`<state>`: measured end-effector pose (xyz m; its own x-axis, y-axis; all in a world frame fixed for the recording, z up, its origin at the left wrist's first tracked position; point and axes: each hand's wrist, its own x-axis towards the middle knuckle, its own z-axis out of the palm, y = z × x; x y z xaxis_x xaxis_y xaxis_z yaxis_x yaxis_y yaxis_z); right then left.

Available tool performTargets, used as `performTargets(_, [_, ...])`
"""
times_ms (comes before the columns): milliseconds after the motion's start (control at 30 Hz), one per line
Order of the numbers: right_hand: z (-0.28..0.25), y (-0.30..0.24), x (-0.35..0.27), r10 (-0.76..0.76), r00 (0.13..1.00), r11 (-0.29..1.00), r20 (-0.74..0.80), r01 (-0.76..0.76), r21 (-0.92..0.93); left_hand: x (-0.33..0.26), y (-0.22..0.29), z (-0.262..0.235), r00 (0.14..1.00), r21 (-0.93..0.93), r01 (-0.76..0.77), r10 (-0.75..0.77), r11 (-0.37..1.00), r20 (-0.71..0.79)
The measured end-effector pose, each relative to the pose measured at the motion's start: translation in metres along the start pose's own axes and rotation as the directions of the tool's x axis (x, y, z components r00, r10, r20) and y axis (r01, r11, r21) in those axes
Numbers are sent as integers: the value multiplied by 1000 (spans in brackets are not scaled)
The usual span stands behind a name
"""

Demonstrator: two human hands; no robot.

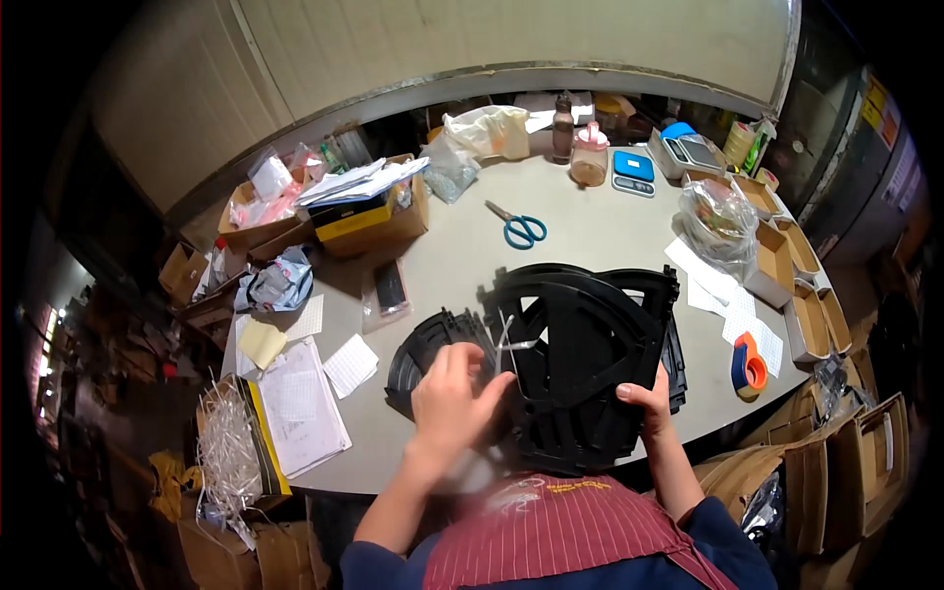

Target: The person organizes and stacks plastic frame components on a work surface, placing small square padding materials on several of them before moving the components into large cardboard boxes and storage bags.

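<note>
Near the table's front edge, a stack of black plastic frames (580, 364) with curved edges and cut-out openings is tilted up before me. My right hand (649, 398) grips its right side, the thumb on the front face and the fingers hidden behind. A thin white tie (518, 345) loops at the left side of the stack, with loose ends sticking out. Close beside that tie is my left hand (455, 398), its fingers bent and its thumb apart from them. More black curved parts (423, 359) lie to the left, partly behind my left hand.
Teal-handled scissors (519, 227) lie beyond the stack. At left are papers (300, 413), a bundle of white ties (231, 442) and filled cartons (374, 226). An orange tape dispenser (750, 367), small cardboard boxes (777, 261) and a blue-topped scale (632, 172) are at right.
</note>
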<state>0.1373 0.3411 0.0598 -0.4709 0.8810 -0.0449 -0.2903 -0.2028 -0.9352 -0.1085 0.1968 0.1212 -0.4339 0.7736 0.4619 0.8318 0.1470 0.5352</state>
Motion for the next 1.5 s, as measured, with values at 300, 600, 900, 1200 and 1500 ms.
performTargets(300, [-5, -25, -28, -65, 990, 987, 127, 82, -136, -16, -4, -5, 948, 129, -145, 100, 981, 302])
performTargets(600, [-31, -12, -38, 62, 996, 992, -67, -68, -103, -28, -14, -69, 566, -602, 445, 312, 663, 763])
performTargets(900, [-40, 13, -36, -18, 998, 998, -63, 22, 66, -24, -47, -11, 899, -795, 416, -70, 442, 431])
performTargets(1200, [-27, 14, -48, -24, 986, 992, -166, 45, 121, -33, -13, 46, 969, -542, -116, 215, 832, 123])
performTargets(1500, [-126, 93, -39, 85, 940, 992, -331, -51, 111, -45, -48, -43, 683, -699, 705, 380, -122, 623])
